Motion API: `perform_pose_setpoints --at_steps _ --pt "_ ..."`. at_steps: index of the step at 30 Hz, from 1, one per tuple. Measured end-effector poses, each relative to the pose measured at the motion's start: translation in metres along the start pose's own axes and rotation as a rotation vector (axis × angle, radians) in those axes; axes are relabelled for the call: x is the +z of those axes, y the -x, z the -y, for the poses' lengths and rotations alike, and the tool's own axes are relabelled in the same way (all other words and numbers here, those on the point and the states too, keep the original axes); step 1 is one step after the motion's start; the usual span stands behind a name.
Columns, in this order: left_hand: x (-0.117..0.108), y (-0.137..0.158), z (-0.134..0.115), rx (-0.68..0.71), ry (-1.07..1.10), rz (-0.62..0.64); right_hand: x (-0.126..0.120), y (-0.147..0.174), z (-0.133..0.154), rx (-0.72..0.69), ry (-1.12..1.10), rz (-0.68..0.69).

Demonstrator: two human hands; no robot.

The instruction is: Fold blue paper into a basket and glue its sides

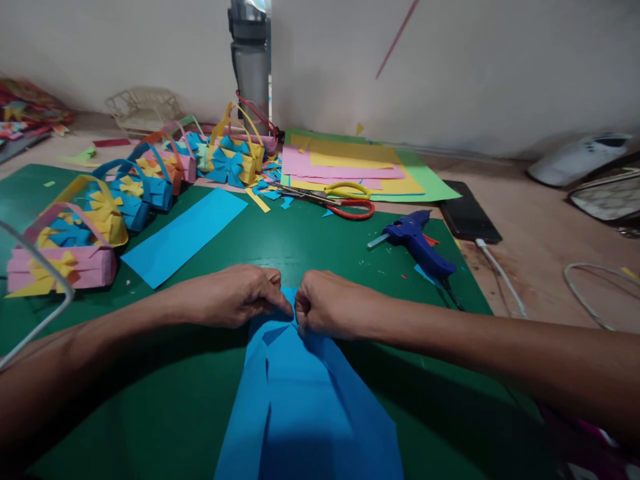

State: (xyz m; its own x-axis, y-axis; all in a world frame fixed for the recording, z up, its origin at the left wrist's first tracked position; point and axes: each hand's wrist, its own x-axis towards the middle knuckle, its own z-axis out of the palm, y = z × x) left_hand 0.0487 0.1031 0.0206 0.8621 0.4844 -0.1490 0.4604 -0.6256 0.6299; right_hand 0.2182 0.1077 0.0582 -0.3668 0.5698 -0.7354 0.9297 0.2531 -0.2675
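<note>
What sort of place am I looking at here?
Probably a paper-craft work spot, perhaps at home: small paper baskets line the left, with scissors by stacked colored sheets and a blue glue gun on the right.

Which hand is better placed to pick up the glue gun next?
Probably the right hand: the glue gun lies on its side of the mat. The left hand is farther off and would have to reach across. Both hands are at the blue paper now.
</note>
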Motion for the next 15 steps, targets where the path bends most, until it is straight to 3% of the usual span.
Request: perform_pose_setpoints --at_steps 15 --pt "0.0004 0.0006 0.0014 -0.002 -0.006 0.021 0.0031 -0.0058 0.0012 0.069 0.021 -0.051"
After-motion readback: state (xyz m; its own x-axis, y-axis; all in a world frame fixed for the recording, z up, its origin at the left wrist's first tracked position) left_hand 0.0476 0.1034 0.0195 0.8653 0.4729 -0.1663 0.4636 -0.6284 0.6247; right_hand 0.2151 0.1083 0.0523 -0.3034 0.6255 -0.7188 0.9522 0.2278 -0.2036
